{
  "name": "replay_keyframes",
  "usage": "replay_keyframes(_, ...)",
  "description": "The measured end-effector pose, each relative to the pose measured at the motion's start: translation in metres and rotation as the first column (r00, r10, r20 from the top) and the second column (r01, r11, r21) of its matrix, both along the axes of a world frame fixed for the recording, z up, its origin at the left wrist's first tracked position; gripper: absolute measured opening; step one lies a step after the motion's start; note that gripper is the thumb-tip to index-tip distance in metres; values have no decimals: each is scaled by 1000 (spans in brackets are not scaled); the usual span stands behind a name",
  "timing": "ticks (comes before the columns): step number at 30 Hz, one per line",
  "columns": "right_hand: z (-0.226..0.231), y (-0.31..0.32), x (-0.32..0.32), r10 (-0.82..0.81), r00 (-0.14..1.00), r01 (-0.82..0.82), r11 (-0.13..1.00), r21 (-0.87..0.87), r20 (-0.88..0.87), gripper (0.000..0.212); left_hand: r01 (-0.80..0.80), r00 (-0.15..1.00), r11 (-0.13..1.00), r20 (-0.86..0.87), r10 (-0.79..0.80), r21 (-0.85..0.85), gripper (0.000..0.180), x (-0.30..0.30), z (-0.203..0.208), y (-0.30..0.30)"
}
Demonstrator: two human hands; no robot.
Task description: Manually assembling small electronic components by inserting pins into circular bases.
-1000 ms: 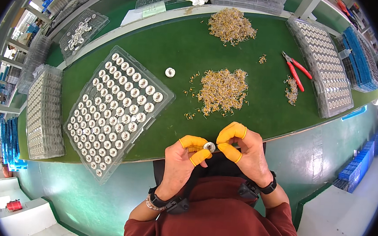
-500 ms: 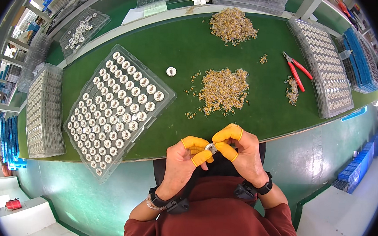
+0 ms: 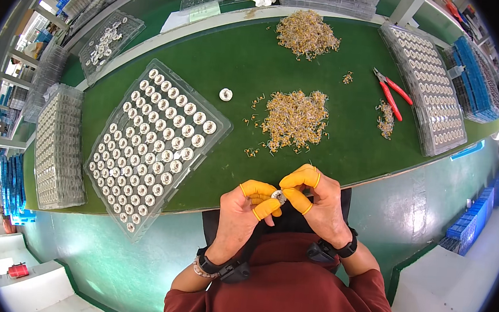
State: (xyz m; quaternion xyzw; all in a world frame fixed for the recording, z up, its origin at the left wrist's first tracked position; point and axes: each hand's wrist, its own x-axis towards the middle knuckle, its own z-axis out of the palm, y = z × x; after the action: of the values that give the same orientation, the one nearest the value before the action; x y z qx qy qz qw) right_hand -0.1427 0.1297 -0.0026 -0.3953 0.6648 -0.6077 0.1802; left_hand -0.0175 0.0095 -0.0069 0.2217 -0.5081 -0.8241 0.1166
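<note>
Between the thumb and fingers of my left hand [image 3: 245, 205] is a small round white part with a grey metallic centre [image 3: 279, 197], just in front of the table's near edge. My right hand [image 3: 315, 199] meets it from the right, thumb and forefinger pinched at its edge. Whatever lies between those right fingertips is hidden. Yellow finger cots cover several fingertips on both hands. Beyond my hands lies a pile of small yellow components with wire legs [image 3: 296, 121]. A clear tray [image 3: 220, 118] with rows of similar round parts sits to the left.
A single round part [image 3: 225, 95] lies beside the tray on the green table [image 3: 210, 53]. Red-handled cutters [image 3: 391, 100] rest at right, near clipped wire bits [image 3: 386, 120]. Stacked filled trays stand at the left [image 3: 59, 147] and right [image 3: 424, 90]. Another component pile [image 3: 307, 34] is farther back.
My right hand has shifted very slightly at the round part. Everything on the table stays as it was.
</note>
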Motion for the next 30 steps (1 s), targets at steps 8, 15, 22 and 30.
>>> replay_keyframes(8, -1, -2, 2, -33, 978, 25, 999, -44, -207, 26, -10, 1000, 1000, -13, 11, 26, 15, 0, -2, 0)
replay_keyframes(15, -7, -4, 4, -113, 836, 48, 990, -133, -536, 26, -27, 999, 999, -16, 28, 28, 15, 0, -2, 1)
replay_keyframes(22, -7, -4, 4, -105, 782, 36, 992, -124, -614, 28, -25, 999, 999, -23, 26, 30, 15, 1, -3, 1)
replay_keyframes(30, 6, 0, 0, 68, 973, -64, 998, 26, -222, 21, -44, 999, 998, -3, 44, -39, 19, 2, -5, 3)
